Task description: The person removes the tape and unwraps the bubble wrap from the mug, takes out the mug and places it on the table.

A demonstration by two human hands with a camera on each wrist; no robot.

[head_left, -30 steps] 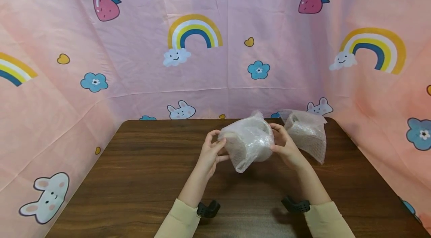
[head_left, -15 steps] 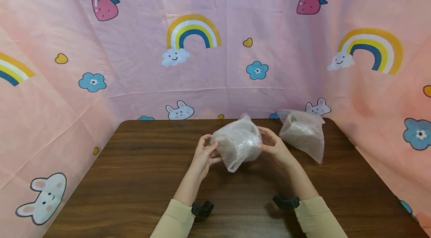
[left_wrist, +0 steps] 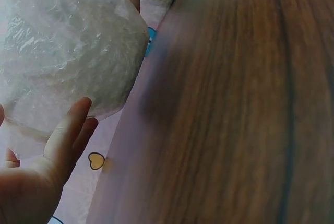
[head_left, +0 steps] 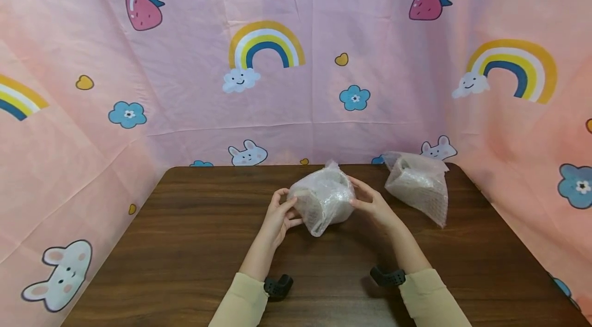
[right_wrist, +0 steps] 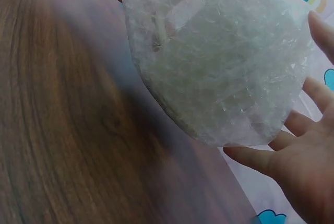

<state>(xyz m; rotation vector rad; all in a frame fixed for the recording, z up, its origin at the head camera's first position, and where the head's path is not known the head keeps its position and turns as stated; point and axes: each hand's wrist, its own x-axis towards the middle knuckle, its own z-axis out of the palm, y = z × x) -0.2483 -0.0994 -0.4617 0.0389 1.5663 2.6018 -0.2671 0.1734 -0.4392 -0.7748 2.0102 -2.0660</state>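
Note:
A bubble-wrapped bundle (head_left: 325, 199) is held between both hands above the middle of the table. Its clear wrap has a pointed tip at the top and a loose flap hanging toward me. The left hand (head_left: 278, 217) grips its left side, thumb in front and fingers spread behind and below. On the opposite side, the right hand (head_left: 376, 210) holds it between thumb and fingers. In the right wrist view the bundle (right_wrist: 214, 72) looks pale and rounded through the plastic. What the wrap encloses is hidden by the bubbles and glare.
A second bubble-wrapped bundle (head_left: 418, 185) lies at the back right of the dark wooden table (head_left: 208, 244). Behind the table's rear edge hangs a pink patterned cloth (head_left: 194, 59), which also lines both sides. Each wrist wears a black band (head_left: 277, 286).
Both hands have carried the bundle a little to the left, mostly in the first half second. Their hold looks the same, and the second bundle has stayed in place.

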